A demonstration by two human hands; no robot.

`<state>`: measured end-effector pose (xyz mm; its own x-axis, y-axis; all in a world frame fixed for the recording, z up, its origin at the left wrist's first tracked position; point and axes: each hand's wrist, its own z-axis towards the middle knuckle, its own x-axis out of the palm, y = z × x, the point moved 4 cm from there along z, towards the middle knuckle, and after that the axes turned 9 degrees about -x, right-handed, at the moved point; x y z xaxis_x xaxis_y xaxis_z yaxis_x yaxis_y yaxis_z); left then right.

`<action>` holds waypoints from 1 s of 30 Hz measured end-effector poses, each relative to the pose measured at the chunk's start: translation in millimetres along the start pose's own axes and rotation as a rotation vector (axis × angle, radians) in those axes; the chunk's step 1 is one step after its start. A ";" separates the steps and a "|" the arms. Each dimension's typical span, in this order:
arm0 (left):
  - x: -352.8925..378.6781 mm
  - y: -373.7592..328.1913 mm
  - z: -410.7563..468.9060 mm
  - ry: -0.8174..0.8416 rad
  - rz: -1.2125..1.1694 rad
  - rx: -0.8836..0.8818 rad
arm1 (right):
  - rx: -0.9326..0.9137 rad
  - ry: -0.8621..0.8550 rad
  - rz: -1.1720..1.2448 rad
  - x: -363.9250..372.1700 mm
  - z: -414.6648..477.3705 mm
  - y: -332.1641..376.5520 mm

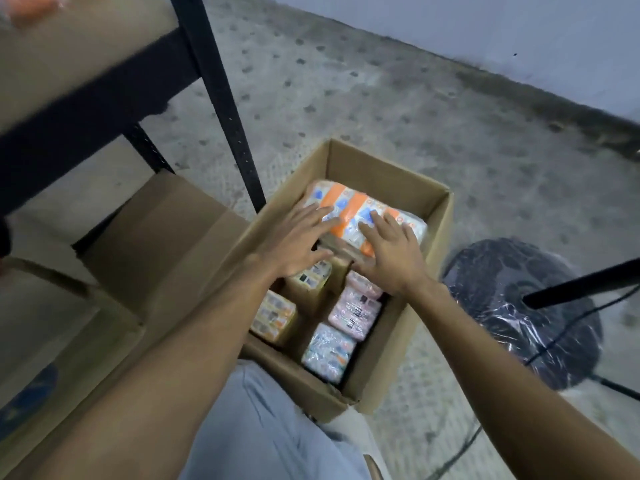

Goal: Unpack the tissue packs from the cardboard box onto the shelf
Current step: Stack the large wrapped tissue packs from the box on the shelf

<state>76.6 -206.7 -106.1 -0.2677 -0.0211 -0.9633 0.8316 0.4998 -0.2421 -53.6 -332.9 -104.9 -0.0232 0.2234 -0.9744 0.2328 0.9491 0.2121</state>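
Two hands: the left hand (299,242) and the right hand (393,259) reach into the box side by side, fingers straight and spread, gripping nothing; the fingertips lie on top of the big pack.
Big pack: an orange, white and blue tissue pack (367,216), lying flat at the far end of the cardboard box (377,171), higher than the rest.
Other packs: yellow packs (275,318), a pink pack (355,311) and a pale blue pack (329,351) sit lower, at the near end.
Shelf: the shelf (69,57) stands up and to the left, well apart from the box on the floor.
Step in hand: likely taking hold of the big pack, not yet gripped.
Doing it well: slide a hand down each short end and curl the fingers under, so the weight sits on the palms, not the film.
Lift: straight up until clear of the box rim, kept level, then swing left.
Watch for: slippery wrap, soft contents that sag in the middle, and the shelf's black post close to the path.
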 end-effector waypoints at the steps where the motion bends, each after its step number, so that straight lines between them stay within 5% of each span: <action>1: 5.0 2.7 8.4 -0.011 -0.002 0.027 | -0.003 0.002 -0.004 1.8 2.0 -4.2; 14: 27.2 19.4 64.8 -0.195 -0.153 0.149 | 0.067 -0.066 -0.055 4.3 20.4 -23.2; 30: -0.7 5.6 33.2 -0.312 -0.324 0.055 | -0.046 -0.207 -0.048 -31.9 5.3 -12.7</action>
<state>97.6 -232.7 -110.7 -0.3658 -0.4333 -0.8237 0.7562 0.3776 -0.5344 -50.7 -353.2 -76.9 0.1682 0.1317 -0.9769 0.1915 0.9678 0.1634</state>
